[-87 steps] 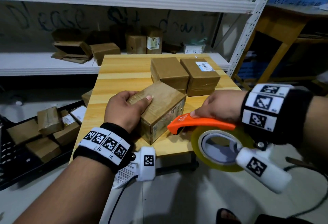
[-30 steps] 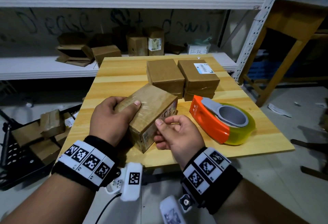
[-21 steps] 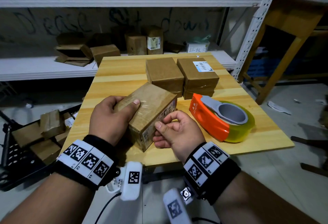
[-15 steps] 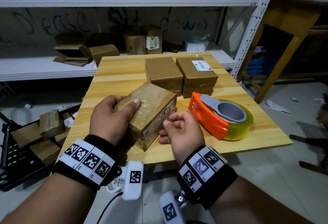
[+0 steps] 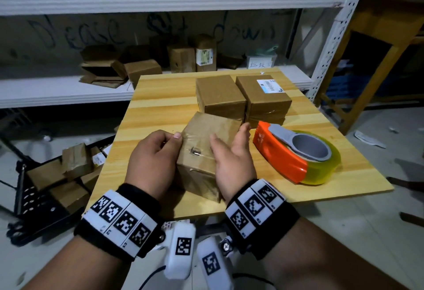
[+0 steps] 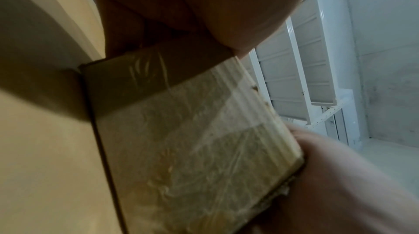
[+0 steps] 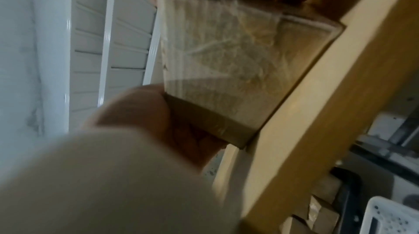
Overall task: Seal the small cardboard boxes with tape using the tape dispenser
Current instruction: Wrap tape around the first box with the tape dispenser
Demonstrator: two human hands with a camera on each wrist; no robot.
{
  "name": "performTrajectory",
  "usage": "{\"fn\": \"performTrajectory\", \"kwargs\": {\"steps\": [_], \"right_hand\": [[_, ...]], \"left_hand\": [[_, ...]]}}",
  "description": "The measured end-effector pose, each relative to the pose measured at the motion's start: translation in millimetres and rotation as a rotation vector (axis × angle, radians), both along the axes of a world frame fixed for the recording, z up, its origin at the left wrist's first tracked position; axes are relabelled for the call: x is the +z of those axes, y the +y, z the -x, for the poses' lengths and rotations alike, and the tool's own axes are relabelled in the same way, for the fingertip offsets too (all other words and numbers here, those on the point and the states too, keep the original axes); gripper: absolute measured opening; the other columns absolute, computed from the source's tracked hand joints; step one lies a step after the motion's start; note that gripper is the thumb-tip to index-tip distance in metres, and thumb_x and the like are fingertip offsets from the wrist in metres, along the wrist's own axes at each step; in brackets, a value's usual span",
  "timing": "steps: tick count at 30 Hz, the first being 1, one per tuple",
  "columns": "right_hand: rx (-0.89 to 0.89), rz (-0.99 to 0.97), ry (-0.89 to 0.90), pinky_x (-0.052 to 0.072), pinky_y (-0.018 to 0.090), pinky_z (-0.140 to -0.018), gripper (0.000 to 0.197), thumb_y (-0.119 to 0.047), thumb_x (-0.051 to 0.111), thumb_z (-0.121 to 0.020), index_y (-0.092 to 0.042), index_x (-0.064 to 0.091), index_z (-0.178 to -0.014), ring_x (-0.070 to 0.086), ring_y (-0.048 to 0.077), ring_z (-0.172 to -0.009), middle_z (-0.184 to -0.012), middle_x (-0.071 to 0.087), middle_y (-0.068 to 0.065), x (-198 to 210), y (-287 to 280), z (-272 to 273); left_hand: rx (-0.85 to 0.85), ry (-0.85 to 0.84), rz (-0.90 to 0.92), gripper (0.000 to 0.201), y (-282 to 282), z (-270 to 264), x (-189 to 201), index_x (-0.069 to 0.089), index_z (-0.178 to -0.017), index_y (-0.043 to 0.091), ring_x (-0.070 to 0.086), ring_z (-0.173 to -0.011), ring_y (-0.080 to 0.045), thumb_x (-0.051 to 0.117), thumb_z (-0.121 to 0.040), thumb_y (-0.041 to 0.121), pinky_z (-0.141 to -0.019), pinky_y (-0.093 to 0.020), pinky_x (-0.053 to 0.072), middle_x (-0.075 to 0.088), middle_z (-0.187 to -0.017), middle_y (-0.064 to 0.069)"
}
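The worktop [image 5: 160, 106] carries three small cardboard boxes and the tape dispenser [image 5: 296, 154]. Two boxes [image 5: 243, 96] stand side by side toward 12 o'clock, touching each other. The third, the held box [image 5: 204, 149], sits at the near centre, tilted up on one edge, with its long axis running from 6 o'clock toward 12 o'clock. The left hand [image 5: 151, 161] grips its 9 o'clock side, thumb pressed on the top face near the tape band and fingers curled round the side. The right hand [image 5: 231, 161] lies flat along its 3 o'clock side, fingers extended toward 12 o'clock and holding nothing. The dispenser rests unattended at 3 o'clock of the held box, just beside the right hand and well apart from the left; the right hand is therefore judged the nearer for retrieving it. The head view shows the layout but not the underside of the box. The left wrist view shows wrinkled clear tape covering a large face of the held box [image 6: 186, 139] and wrapping over an edge; the right wrist view confirms the same taped face [image 7: 226, 55], though both are blurred. Remaining unsealed seams cannot be determined.
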State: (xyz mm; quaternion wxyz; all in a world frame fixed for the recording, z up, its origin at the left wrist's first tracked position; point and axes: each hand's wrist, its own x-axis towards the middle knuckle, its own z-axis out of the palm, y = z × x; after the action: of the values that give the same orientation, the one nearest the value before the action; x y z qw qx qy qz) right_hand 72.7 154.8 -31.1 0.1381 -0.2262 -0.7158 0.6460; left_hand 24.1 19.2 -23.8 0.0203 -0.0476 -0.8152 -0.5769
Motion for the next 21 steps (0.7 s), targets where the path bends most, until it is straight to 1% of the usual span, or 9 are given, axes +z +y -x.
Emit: {"fn": "performTrajectory", "kwargs": {"steps": [4, 6, 8, 10, 12, 14, 16, 18, 21], "right_hand": [[0.014, 0.106, 0.094, 0.027, 0.055, -0.126, 0.104, -0.070, 0.066, -0.066, -0.074, -0.001, -0.145, 0.027, 0.022, -0.158, -0.172, 0.024, -0.003, -25.5, 4.0, 10.3], [0.044, 0.188, 0.082, 0.029, 0.054, -0.126, 0.095, -0.069, 0.068, -0.062, -0.089, 0.000, -0.125, 0.028, 0.018, -0.157, -0.173, 0.022, -0.009, -25.5, 5.1, 13.6], [0.032, 0.254, 0.066, 0.032, 0.054, -0.124, 0.094, -0.062, 0.069, -0.063, -0.082, 0.007, -0.131, 0.035, 0.019, -0.154, -0.171, 0.027, -0.010, -11.5, 3.5, 9.1], [-0.012, 0.325, 0.041, 0.045, 0.050, -0.116, 0.085, -0.042, 0.067, -0.081, -0.065, 0.023, -0.150, 0.055, 0.023, -0.137, -0.159, 0.043, -0.013, -0.9, 4.9, 4.7], [-0.037, 0.385, 0.032, 0.057, 0.041, -0.099, 0.068, -0.015, 0.058, -0.097, -0.047, 0.041, -0.154, 0.066, 0.016, -0.112, -0.142, 0.057, -0.010, 4.5, 11.7, 1.2], [-0.047, 0.439, 0.002, 0.056, 0.042, -0.101, 0.064, -0.007, 0.053, -0.099, -0.041, 0.046, -0.153, 0.065, 0.021, -0.119, -0.149, 0.057, -0.004, 6.5, 15.9, 2.1], [-0.052, 0.523, -0.016, 0.053, 0.049, -0.106, 0.056, -0.027, 0.061, -0.097, -0.042, 0.052, -0.150, 0.065, 0.026, -0.122, -0.142, 0.065, -0.002, 9.7, 9.8, 3.8], [-0.025, 0.627, -0.024, 0.051, 0.054, -0.108, 0.079, -0.064, 0.073, -0.074, -0.040, 0.055, -0.148, 0.068, 0.029, -0.122, -0.132, 0.071, 0.001, 7.7, 4.2, 4.4], [0.026, 0.470, 0.087, 0.039, 0.054, -0.120, 0.105, -0.083, 0.067, -0.061, -0.042, 0.042, -0.155, 0.048, 0.025, -0.146, -0.160, 0.049, -0.003, -3.2, -1.6, 7.7]], "left_hand": [[0.010, 0.004, 0.001, 0.056, -5.4, -0.9, 4.3, 0.066, -0.081, 0.004, 0.059, -0.073, -0.030, 0.053, -0.103, 0.054, -0.071, -0.049, 0.049, 0.066, -0.080, -0.021], [0.001, -0.099, -0.050, 0.070, -4.8, 2.0, 8.4, 0.070, -0.089, 0.002, 0.064, -0.080, -0.028, 0.052, -0.096, 0.070, -0.079, -0.044, 0.051, 0.070, -0.089, -0.022], [-0.052, -0.250, -0.107, 0.080, -1.8, 3.0, 12.8, 0.079, -0.098, 0.013, 0.072, -0.095, -0.029, 0.052, -0.082, 0.087, -0.095, -0.051, 0.054, 0.078, -0.096, -0.010], [-0.119, -0.397, -0.229, 0.089, 1.3, 0.8, 14.4, 0.082, -0.103, 0.021, 0.074, -0.104, -0.037, 0.056, -0.064, 0.098, -0.104, -0.061, 0.050, 0.080, -0.106, -0.010], [-0.157, -0.464, -0.366, 0.081, 4.3, -5.4, 17.3, 0.081, -0.109, 0.022, 0.074, -0.106, -0.041, 0.062, -0.070, 0.090, -0.104, -0.062, 0.050, 0.079, -0.111, -0.015], [-0.219, -0.517, -0.463, 0.069, 6.1, -11.5, 19.5, 0.078, -0.116, 0.015, 0.075, -0.101, -0.041, 0.060, -0.086, 0.074, -0.095, -0.053, 0.056, 0.078, -0.111, -0.018], [-0.256, -0.537, -0.519, 0.059, 8.4, -17.7, 20.0, 0.076, -0.119, 0.014, 0.076, -0.100, -0.041, 0.060, -0.092, 0.064, -0.092, -0.053, 0.058, 0.079, -0.110, -0.018], [-0.246, -0.490, -0.529, 0.048, 9.9, -18.6, 17.3, 0.074, -0.121, 0.014, 0.076, -0.099, -0.041, 0.066, -0.094, 0.052, -0.092, -0.058, 0.058, 0.079, -0.109, -0.017], [-0.232, -0.363, -0.394, 0.029, 10.3, -12.0, 12.7, 0.073, -0.118, 0.008, 0.077, -0.082, -0.035, 0.071, -0.096, 0.026, -0.080, -0.050, 0.060, 0.079, -0.096, -0.018]]}}
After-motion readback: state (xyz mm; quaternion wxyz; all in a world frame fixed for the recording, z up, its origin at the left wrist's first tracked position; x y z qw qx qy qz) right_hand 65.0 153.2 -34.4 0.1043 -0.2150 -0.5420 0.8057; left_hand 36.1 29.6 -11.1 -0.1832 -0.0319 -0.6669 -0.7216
